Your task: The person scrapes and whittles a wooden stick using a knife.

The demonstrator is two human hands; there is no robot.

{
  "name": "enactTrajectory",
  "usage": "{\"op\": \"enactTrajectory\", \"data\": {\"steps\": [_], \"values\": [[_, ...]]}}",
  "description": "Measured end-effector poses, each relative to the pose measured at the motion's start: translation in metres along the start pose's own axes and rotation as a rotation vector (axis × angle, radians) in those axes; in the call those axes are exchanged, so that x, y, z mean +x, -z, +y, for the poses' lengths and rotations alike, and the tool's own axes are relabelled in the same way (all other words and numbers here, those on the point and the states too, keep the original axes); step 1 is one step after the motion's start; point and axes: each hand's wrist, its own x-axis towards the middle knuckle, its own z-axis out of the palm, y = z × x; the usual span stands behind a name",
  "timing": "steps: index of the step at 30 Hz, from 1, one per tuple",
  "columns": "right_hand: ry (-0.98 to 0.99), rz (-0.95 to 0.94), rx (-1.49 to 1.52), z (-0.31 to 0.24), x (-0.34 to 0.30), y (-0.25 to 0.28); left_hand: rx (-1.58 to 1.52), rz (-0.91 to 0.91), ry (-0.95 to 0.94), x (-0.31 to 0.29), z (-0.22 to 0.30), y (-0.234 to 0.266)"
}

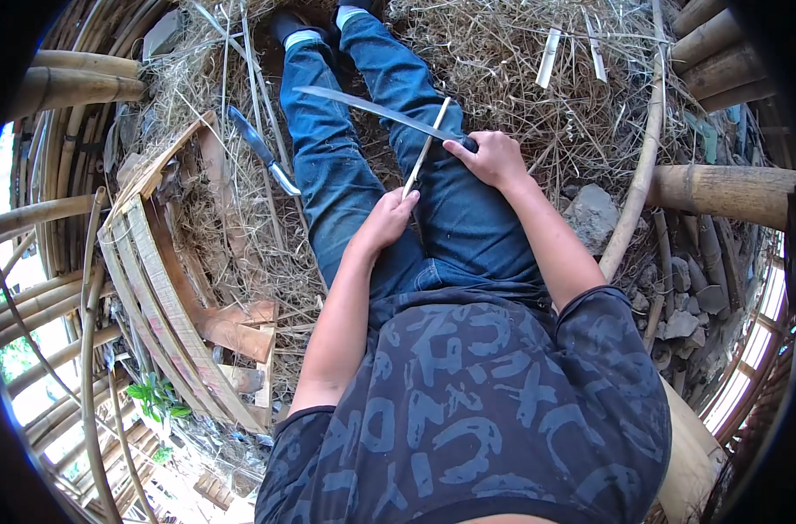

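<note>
My left hand is closed around the lower end of a thin, pale bamboo strip, which slants up and to the right over my thighs. My right hand grips the dark handle of a long-bladed knife. The blade points to the far left, above my jeans, and crosses the strip near its upper part. Whether the edge bites into the strip is too small to tell. On the ground left of my legs lies another knife with a dark and a pale part.
A slatted wooden crate stands at the left. Dry straw and shavings cover the ground, with two pale split pieces at the far right. A long pole, thick bamboo and rocks are on the right.
</note>
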Motion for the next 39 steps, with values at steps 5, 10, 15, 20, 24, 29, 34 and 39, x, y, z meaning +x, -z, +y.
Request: {"op": "enactTrajectory", "data": {"steps": [5, 10, 15, 20, 24, 29, 34, 39], "values": [[0.042, -0.021, -0.071, 0.006, 0.011, 0.001, -0.036, -0.067, 0.187, -0.001, 0.013, -0.002], [0.138, -0.018, -0.229, 0.012, 0.017, 0.009, 0.080, 0.037, 0.018, -0.007, 0.009, -0.008], [0.204, 0.000, -0.313, 0.027, 0.028, 0.008, 0.113, 0.021, 0.032, -0.009, 0.013, -0.008], [0.233, 0.040, -0.312, 0.038, 0.030, 0.012, 0.149, 0.026, 0.001, -0.006, 0.009, -0.008], [0.232, 0.065, -0.372, 0.050, 0.030, 0.018, 0.197, 0.036, 0.001, -0.006, 0.006, -0.007], [0.235, 0.082, -0.421, 0.065, 0.026, 0.033, 0.181, 0.020, 0.027, -0.008, 0.010, -0.005], [0.274, 0.118, -0.484, 0.071, 0.029, 0.039, 0.156, -0.012, 0.045, -0.007, 0.012, -0.006], [0.136, 0.042, -0.413, 0.033, 0.016, 0.039, 0.093, 0.012, 0.071, -0.003, 0.008, -0.003]]}}
